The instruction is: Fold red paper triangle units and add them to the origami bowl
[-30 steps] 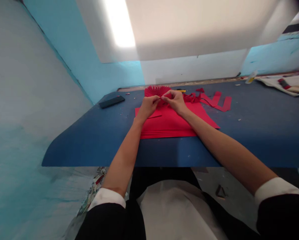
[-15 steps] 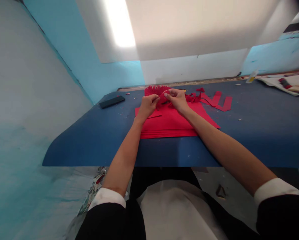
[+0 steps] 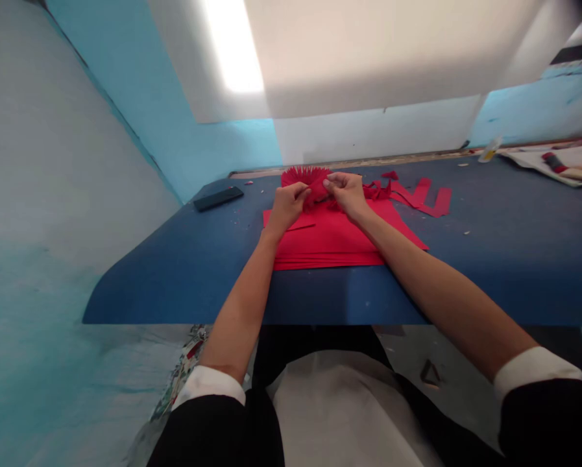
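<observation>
Both of my hands pinch a small red piece [image 3: 316, 189] between them, above a stack of red sheets [image 3: 339, 240]. My left hand [image 3: 291, 202] has thumb and fingers pressed together on its left side. On its right side, my right hand [image 3: 346, 193] grips with thumb and forefinger. Directly behind the hands stands a red fringed piece [image 3: 304, 174] with many thin points. Crumpled red scraps [image 3: 379, 190] lie right of my right hand. A thin red strip [image 3: 301, 227] rests on the sheets near my left wrist.
A dark flat phone-like object [image 3: 218, 198] lies left on the blue table [image 3: 174, 259]. Red strips [image 3: 431, 201] lie to the right. Farther right are a small bottle [image 3: 490, 150] and a red-and-black item [image 3: 554, 162] on pale sheets. A wall [image 3: 368, 133] stands behind.
My right hand has shifted very slightly to the right, away from my left hand. My left hand keeps its place, and both still pinch the red piece.
</observation>
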`<move>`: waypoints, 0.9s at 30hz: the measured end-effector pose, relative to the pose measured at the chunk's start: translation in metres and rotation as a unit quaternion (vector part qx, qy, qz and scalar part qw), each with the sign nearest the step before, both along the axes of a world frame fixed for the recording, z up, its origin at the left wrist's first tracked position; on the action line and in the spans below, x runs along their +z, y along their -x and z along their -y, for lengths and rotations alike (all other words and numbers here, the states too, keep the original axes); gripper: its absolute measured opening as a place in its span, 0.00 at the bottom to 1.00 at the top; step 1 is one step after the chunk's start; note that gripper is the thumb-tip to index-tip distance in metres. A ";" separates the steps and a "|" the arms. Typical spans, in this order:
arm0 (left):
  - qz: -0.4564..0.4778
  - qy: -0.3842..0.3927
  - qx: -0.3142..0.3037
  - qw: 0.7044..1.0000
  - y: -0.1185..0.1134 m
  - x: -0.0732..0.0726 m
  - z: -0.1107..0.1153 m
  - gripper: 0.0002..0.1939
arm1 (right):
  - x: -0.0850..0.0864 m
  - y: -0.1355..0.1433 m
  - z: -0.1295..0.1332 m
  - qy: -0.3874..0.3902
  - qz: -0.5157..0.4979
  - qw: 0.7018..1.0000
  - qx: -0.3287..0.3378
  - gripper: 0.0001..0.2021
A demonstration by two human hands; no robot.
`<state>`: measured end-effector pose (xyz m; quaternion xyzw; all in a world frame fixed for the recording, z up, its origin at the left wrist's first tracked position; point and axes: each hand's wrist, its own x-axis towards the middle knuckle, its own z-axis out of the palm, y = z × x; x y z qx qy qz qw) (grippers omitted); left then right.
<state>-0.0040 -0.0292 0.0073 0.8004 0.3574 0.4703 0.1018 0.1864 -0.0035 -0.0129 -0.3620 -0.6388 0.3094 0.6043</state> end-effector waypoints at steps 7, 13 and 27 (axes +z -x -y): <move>-0.007 0.000 -0.015 1.000 0.000 -0.002 -0.001 0.10 | 0.015 0.007 0.023 0.068 -0.010 0.997 0.042 0.16; -0.008 -0.011 0.007 1.000 -0.001 -0.002 -0.003 0.09 | 0.017 0.009 0.024 0.098 -0.033 0.993 0.054 0.14; 0.035 0.120 -0.029 0.992 0.001 -0.009 -0.014 0.20 | 0.012 0.006 0.024 -0.065 0.156 0.982 -0.080 0.08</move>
